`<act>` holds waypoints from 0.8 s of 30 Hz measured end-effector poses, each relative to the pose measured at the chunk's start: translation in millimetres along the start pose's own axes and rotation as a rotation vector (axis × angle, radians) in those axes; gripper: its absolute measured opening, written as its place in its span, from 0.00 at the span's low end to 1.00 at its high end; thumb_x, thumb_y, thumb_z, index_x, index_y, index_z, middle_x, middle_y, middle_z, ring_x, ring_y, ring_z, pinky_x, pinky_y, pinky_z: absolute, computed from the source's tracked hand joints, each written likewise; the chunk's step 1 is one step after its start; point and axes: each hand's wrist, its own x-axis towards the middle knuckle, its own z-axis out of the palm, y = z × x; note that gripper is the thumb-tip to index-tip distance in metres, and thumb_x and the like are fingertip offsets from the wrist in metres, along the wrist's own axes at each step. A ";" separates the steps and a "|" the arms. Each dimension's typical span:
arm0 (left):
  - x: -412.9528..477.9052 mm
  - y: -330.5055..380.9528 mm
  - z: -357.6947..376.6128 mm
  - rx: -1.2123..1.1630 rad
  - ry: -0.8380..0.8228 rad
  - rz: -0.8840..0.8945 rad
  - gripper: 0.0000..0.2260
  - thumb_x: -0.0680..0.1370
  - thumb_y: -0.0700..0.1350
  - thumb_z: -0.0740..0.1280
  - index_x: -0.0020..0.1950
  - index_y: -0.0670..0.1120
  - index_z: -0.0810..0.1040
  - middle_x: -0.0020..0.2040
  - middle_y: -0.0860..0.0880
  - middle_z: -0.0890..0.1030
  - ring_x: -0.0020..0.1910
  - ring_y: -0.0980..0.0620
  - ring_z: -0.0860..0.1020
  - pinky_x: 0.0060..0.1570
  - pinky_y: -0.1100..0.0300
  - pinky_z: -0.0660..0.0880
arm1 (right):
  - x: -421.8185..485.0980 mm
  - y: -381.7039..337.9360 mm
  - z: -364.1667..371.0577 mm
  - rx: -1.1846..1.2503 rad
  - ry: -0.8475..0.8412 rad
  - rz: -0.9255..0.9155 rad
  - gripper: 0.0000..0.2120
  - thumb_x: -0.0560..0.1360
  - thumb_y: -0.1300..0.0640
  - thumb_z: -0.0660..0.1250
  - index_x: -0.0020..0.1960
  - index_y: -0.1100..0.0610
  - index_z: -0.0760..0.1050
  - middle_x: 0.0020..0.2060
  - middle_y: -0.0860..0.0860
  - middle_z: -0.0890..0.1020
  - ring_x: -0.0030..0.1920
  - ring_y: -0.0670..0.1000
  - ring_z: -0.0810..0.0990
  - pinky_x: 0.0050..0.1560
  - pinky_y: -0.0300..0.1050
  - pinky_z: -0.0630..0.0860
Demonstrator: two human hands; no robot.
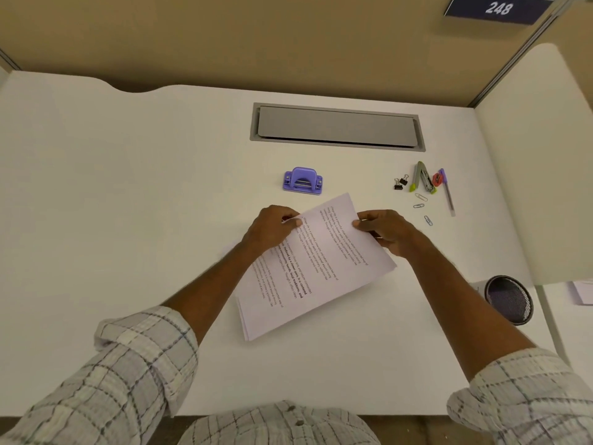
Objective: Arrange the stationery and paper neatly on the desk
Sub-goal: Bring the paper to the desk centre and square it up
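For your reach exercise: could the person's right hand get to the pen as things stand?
Probably yes, once freed: the right hand grips the paper stack, and only bare desk separates it from the pen.

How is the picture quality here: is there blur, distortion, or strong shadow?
Head view: wide-angle bending curves the desk edges; light is soft and even, with only faint shadows; the paper text is too blurred to read; the sign number 248 stays legible.
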 end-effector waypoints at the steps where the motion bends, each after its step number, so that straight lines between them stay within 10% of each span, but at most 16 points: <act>1: -2.2 -2.7 -0.8 -0.049 0.010 -0.019 0.15 0.83 0.51 0.65 0.64 0.45 0.82 0.58 0.45 0.85 0.54 0.46 0.84 0.51 0.58 0.75 | -3.6 -1.7 -1.4 -0.012 -0.011 -0.011 0.12 0.76 0.56 0.72 0.58 0.59 0.82 0.53 0.57 0.86 0.51 0.56 0.84 0.50 0.48 0.80; 6: -17.6 -23.5 -10.7 -0.394 0.158 -0.128 0.12 0.82 0.51 0.67 0.60 0.47 0.84 0.50 0.46 0.87 0.48 0.44 0.86 0.48 0.53 0.82 | -20.4 6.6 -12.3 0.043 -0.081 -0.052 0.23 0.73 0.41 0.72 0.62 0.53 0.80 0.57 0.52 0.85 0.59 0.54 0.83 0.60 0.52 0.78; 11: -38.6 -29.0 -22.2 -0.694 0.242 -0.103 0.11 0.81 0.49 0.69 0.59 0.46 0.84 0.52 0.48 0.88 0.52 0.46 0.86 0.57 0.46 0.83 | -29.9 35.5 -1.8 0.204 -0.149 -0.106 0.23 0.76 0.48 0.70 0.69 0.53 0.74 0.64 0.49 0.81 0.66 0.52 0.78 0.71 0.56 0.69; 24: -108.9 7.0 -45.7 -0.853 0.449 0.183 0.11 0.84 0.47 0.65 0.64 0.45 0.80 0.58 0.48 0.86 0.55 0.50 0.84 0.53 0.58 0.81 | -106.1 -17.8 60.8 0.294 0.134 -0.702 0.08 0.79 0.60 0.68 0.58 0.59 0.78 0.56 0.56 0.85 0.57 0.58 0.83 0.57 0.52 0.81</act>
